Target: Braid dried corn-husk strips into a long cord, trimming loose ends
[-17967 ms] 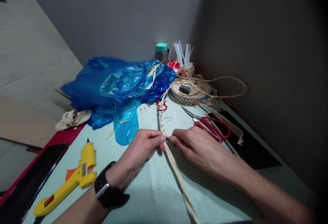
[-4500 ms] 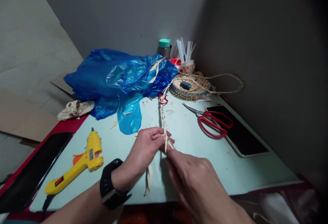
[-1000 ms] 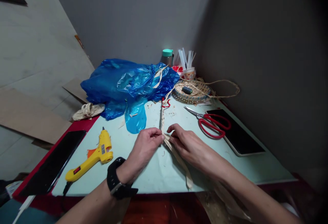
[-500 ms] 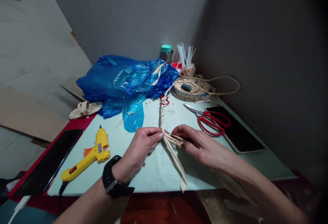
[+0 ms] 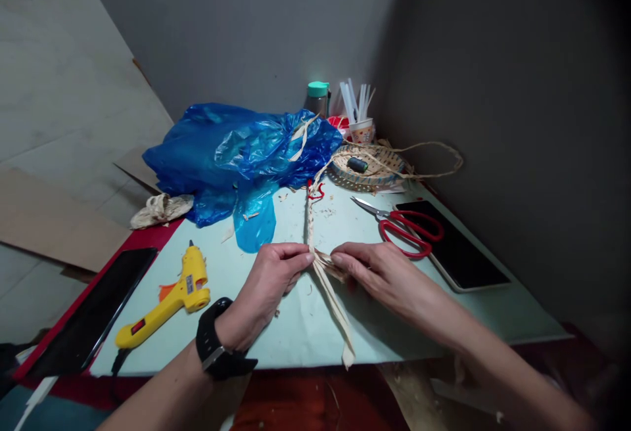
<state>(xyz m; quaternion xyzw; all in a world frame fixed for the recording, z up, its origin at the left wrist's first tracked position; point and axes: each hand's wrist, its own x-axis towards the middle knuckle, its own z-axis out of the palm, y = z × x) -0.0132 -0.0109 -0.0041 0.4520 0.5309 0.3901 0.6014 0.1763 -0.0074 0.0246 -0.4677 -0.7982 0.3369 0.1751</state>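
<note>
Two hands meet on a pale straw braid [image 5: 310, 224] that runs along the middle of the table [image 5: 444, 313]. The left hand [image 5: 269, 280] pinches the braid's near end between thumb and fingertips. The right hand [image 5: 379, 273] closes its fingers on the loose strips [image 5: 338, 313] just right of that pinch, and these trail from the braid to the table's near edge. Red scissors [image 5: 407, 224] lie right of the braid, a yellow glue gun [image 5: 167, 299] lies well to its left, and a blue plastic bag [image 5: 236, 155] lies beyond it on the left. A woven tray [image 5: 367, 168] sits by the braid's far end.
</note>
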